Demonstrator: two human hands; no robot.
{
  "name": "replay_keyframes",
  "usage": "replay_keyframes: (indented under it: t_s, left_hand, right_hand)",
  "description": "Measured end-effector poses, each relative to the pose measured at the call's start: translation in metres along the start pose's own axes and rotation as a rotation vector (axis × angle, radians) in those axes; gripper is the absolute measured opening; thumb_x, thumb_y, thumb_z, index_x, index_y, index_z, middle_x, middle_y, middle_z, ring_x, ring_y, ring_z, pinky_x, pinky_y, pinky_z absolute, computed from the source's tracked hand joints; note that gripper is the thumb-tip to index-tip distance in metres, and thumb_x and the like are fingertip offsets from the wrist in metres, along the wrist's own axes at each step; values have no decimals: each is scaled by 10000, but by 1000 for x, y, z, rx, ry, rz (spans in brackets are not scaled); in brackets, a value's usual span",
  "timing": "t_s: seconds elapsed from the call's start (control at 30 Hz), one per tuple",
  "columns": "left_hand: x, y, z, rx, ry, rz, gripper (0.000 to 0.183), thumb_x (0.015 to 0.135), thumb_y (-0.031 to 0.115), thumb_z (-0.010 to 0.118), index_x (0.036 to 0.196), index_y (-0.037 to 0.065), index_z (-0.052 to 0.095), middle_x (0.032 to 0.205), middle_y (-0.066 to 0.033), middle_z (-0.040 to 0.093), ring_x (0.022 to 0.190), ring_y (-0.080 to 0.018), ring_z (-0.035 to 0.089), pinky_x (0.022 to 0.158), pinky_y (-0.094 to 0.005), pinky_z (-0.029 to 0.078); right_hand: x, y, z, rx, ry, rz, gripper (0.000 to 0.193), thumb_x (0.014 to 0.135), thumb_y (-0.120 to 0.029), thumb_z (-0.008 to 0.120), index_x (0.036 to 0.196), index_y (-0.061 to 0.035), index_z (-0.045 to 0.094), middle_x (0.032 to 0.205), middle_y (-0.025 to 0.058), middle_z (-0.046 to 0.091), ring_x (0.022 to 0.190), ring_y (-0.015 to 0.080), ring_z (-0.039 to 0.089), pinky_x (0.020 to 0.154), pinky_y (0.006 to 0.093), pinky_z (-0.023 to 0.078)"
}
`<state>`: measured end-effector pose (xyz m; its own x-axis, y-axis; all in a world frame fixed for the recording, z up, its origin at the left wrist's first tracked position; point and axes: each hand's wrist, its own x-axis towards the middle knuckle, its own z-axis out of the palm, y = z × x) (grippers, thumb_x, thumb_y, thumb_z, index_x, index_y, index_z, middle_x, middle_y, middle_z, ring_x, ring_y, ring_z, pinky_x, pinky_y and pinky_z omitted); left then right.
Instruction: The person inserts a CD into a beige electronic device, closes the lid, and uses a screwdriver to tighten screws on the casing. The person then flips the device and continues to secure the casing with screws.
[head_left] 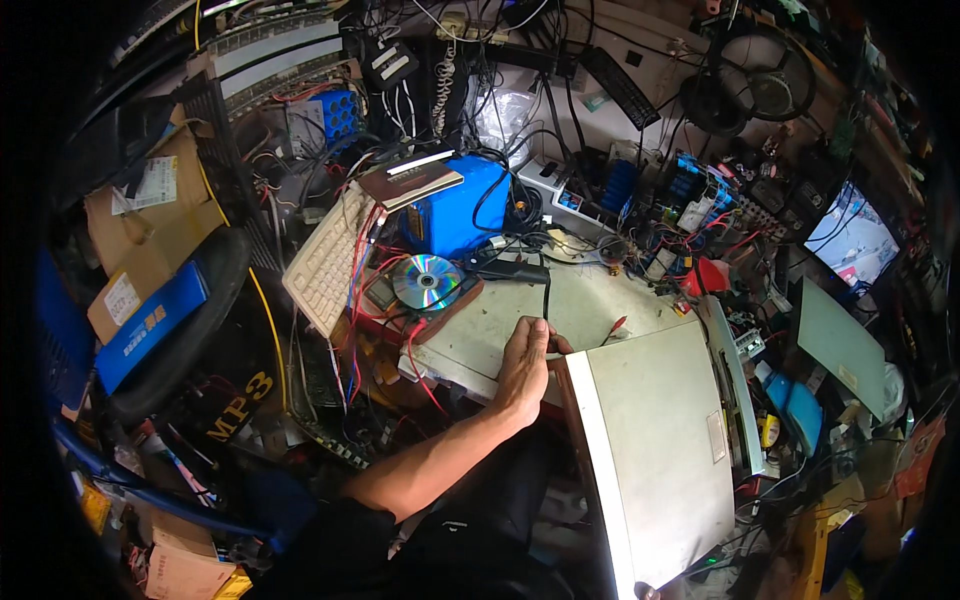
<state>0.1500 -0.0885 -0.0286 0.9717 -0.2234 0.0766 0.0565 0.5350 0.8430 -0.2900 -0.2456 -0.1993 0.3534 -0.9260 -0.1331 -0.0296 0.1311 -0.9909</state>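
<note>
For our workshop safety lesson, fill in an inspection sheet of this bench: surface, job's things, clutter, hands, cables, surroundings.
Surface: worn pale bench top, mostly covered.
Job's things: grey metal casing, tilted at the bench's near edge; black cable by the hand.
Clutter: disc, blue box, white keyboard, circuit boards.
Hands: left hand grips the casing's upper left corner; right hand barely shows at the casing's bottom edge, grip cannot be told.
Cables: red wires and black leads tangled across the bench and wall.
Surroundings: lit screen at right, cardboard boxes at left.
</note>
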Motion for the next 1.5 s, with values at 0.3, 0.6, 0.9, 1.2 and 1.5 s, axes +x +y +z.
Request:
replay_keyframes:
  t_s: [0.3, 0.6, 0.9, 1.2, 1.5]
  left_hand:
    - [29, -19, 12, -812, -24, -565, 309, 1119, 362, 510, 926, 127, 451, 679, 55, 388, 629, -109, 423, 581, -261, 401]
    - [12, -2, 22, -785, 125, -630, 337, 1134, 315, 477, 861, 117, 458, 692, 14, 457, 647, -142, 489, 607, -296, 460]
    - [-39, 19, 12, -90, -38, -432, 260, 1154, 264, 416, 1031, 62, 523, 845, -62, 624, 703, -147, 518, 702, -320, 487]
    - [-19, 31, -17, 470, -313, -335, 274, 1111, 254, 484, 1031, 9, 577, 836, -85, 715, 782, -121, 591, 705, -314, 472]
    - [-9, 17, -12, 88, -100, -890, 271, 1124, 225, 432, 988, 35, 568, 876, -95, 637, 776, -176, 593, 722, -363, 533]
  right_hand:
    - [-7, -7, 16, 327, -51, 153, 555, 895, -241, 729, 1346, 33, 556, 1260, 211, 641, 1114, 361, 643, 955, 501, 546]
    - [-15, 13, 14, 573, -132, 269, 573, 942, -283, 708, 1388, 37, 546, 1316, 218, 640, 1167, 371, 638, 997, 515, 543]
    - [-3, 35, 14, 361, -50, 451, 803, 1006, -540, 638, 1551, -1, 398, 1518, 168, 528, 1354, 382, 519, 1153, 557, 433]
    - [-17, 3, 64, 563, -209, 409, 945, 950, -757, 542, 1602, -95, 365, 1550, 128, 491, 1366, 339, 512, 1089, 471, 471]
    - [-8, -22, 46, 586, -197, 454, 937, 985, -815, 351, 1664, -178, 249, 1712, 99, 258, 1549, 360, 283, 1251, 560, 277]
